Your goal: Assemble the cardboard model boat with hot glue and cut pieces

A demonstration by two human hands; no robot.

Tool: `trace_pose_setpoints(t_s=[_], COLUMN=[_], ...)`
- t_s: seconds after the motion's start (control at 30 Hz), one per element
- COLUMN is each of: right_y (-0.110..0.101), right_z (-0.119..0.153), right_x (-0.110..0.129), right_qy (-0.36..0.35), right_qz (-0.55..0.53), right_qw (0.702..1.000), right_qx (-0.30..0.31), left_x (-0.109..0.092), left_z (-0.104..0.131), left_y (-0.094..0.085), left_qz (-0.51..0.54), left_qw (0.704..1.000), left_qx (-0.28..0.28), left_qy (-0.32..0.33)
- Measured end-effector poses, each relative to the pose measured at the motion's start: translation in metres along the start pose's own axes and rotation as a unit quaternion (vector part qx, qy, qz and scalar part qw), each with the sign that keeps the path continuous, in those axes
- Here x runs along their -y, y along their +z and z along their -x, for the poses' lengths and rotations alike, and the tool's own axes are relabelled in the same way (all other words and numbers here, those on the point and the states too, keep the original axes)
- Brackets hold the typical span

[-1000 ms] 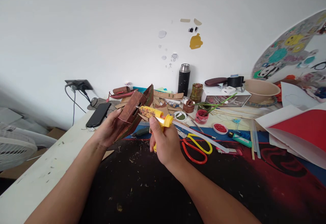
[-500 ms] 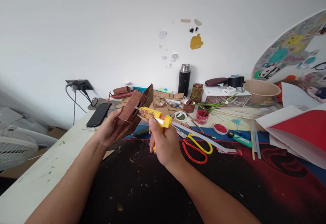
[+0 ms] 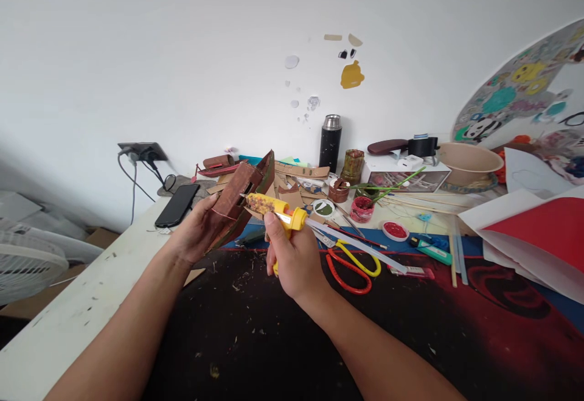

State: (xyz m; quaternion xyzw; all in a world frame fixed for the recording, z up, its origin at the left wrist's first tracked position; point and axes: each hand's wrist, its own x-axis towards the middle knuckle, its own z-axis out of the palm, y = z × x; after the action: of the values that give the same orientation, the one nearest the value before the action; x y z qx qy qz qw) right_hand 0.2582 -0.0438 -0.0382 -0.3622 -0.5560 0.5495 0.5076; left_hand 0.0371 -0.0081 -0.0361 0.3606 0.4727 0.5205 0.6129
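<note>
Tilted up above the mat, a brown model boat [image 3: 238,189] with a cabin is gripped near its lower end by my left hand [image 3: 195,230]. My right hand [image 3: 294,255] is wrapped round a yellow glue gun [image 3: 274,207], stained brown toward the front. A long whitish glue stick [image 3: 356,243] sticks out of the gun's rear. The gun's metal nozzle points left at the side of the boat's cabin; whether it touches, I cannot tell. Much of my left fingers is hidden behind the boat.
Scissors [image 3: 351,267] with red and yellow handles lie right of my right hand. Behind are paint jars [image 3: 362,209], cardboard scraps and a black thermos [image 3: 330,142]. A phone [image 3: 177,205] rests at left; a green cutter [image 3: 431,250] and papers [image 3: 529,218] at right.
The glue gun's nozzle has shifted slightly left and down along the boat's cabin. My left hand and the boat stay almost still.
</note>
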Motion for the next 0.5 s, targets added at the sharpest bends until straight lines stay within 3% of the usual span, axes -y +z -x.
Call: trace_pose_setpoints(t_s=[0.5], right_y=[0.0003], right_z=[0.0025], right_x=[-0.0005], right_qy=[-0.002], right_qz=[0.009], right_qw=[1.000], right_qx=[0.006], left_x=[-0.0009], left_z=[-0.0019], left_y=[-0.0046], left_qz=[0.005], left_qw=[1.000], left_qx=[0.005], left_qy=[-0.002])
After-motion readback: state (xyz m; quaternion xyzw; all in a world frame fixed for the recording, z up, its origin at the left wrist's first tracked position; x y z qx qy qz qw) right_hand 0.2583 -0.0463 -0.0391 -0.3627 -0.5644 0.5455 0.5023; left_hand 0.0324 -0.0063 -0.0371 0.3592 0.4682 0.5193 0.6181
